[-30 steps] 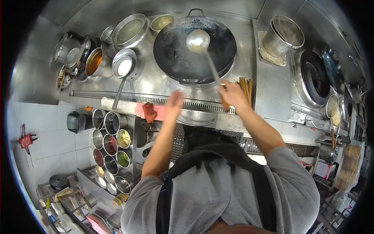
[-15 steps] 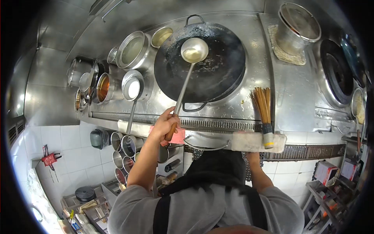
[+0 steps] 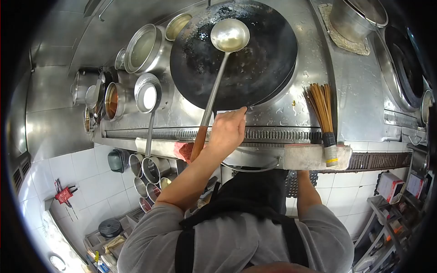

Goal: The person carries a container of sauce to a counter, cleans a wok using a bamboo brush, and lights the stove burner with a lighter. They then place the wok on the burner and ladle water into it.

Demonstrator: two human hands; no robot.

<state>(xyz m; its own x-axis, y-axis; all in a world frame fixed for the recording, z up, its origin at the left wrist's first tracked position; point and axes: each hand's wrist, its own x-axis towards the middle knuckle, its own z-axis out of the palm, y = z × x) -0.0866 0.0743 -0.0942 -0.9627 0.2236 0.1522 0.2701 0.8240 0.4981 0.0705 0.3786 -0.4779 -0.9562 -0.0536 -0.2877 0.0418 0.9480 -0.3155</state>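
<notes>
My left hand (image 3: 227, 131) is closed at the near rim of the black wok (image 3: 268, 59), where the wok's loop handle sits; my fingers mostly cover that handle. A steel ladle (image 3: 230, 35) lies with its bowl in the wok. Its wooden grip (image 3: 199, 142) leans over the counter edge just left of my hand, not held by it. A red cloth (image 3: 184, 150) is beside the grip. My right forearm (image 3: 308, 193) reaches under the counter's front ledge, and the hand itself is hidden there.
A bamboo wok brush (image 3: 324, 113) rests on a folded pale cloth (image 3: 314, 157) at the right. To the left stand a perforated ladle (image 3: 148, 95), a steel pot (image 3: 145, 48) and a pot of reddish liquid (image 3: 114, 101). A strainer pot (image 3: 355, 22) stands at back right.
My left hand has let go of the ladle's wooden grip and moved right to the wok's near handle. The ladle stays resting in the wok. The camera view has shifted closer.
</notes>
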